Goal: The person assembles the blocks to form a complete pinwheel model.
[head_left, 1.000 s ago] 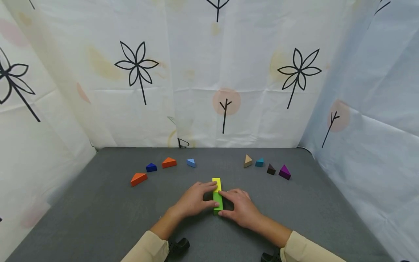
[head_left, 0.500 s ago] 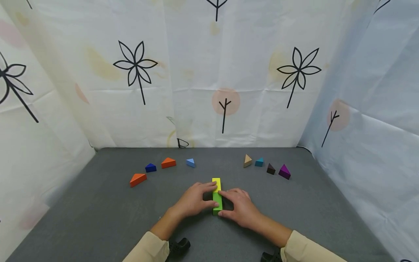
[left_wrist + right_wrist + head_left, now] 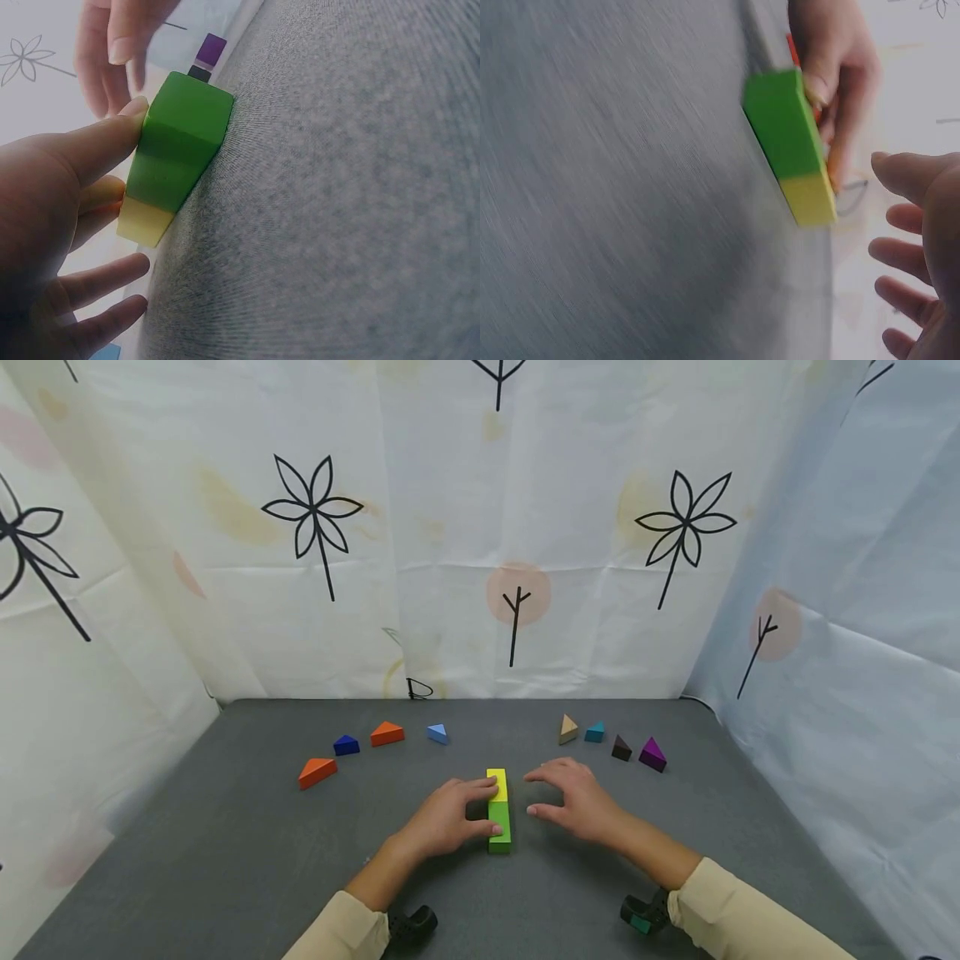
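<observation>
A green block and a yellow block lie end to end in the middle of the grey table, their ends touching. My left hand rests on them from the left, thumb on the green block and a fingertip on the yellow one. In the left wrist view the other left fingers spread loosely beyond the blocks. To the right, my right hand hovers apart from the blocks with relaxed fingers and nothing in it; the right wrist view shows a gap between it and the blocks.
At the back left lie two orange triangular blocks, a dark blue one and a light blue one. Back right are tan, teal, dark brown and purple ones. A patterned white curtain surrounds the table.
My right hand has let go of the blocks' right side and moved away, rightward and slightly forward. The left hand and both blocks stay where they were.
</observation>
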The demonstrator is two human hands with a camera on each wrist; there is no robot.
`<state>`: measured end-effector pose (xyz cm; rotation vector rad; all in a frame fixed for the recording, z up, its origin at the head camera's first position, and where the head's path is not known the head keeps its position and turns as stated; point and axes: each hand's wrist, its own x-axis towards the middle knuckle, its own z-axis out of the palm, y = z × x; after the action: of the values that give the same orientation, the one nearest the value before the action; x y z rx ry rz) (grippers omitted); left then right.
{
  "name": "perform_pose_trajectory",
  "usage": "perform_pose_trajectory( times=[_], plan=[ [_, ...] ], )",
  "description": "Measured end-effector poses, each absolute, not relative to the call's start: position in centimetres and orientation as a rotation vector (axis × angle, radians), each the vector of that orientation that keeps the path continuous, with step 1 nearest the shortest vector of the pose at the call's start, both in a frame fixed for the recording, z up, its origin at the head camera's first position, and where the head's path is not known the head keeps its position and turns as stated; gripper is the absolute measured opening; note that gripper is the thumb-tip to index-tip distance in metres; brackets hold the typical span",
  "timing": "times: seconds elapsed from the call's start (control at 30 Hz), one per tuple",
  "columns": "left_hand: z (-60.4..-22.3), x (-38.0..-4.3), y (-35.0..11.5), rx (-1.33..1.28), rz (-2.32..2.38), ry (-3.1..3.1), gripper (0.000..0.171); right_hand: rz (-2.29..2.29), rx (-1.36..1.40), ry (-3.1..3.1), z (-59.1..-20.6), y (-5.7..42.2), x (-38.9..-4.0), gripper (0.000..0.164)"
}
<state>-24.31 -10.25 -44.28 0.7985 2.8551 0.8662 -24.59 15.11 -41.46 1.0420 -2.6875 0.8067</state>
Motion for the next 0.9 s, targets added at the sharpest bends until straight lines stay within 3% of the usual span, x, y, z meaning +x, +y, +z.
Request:
perform_pose_trajectory(
  times=[0.5, 0.9],
  plan=[
    [-44.2, -24.3, -10.4, 0.787, 0.880, 2.835, 0.063, 0.529, 0.777, -2.534, -39.9, 19.3, -28.7, 0.024],
    [-44.3, -24.2, -10.3, 0.771, 0.876, 2.825, 0.063, 0.433, 0.540, -2.542, -42.0, 22.3, -31.1, 0.028]
  ],
)
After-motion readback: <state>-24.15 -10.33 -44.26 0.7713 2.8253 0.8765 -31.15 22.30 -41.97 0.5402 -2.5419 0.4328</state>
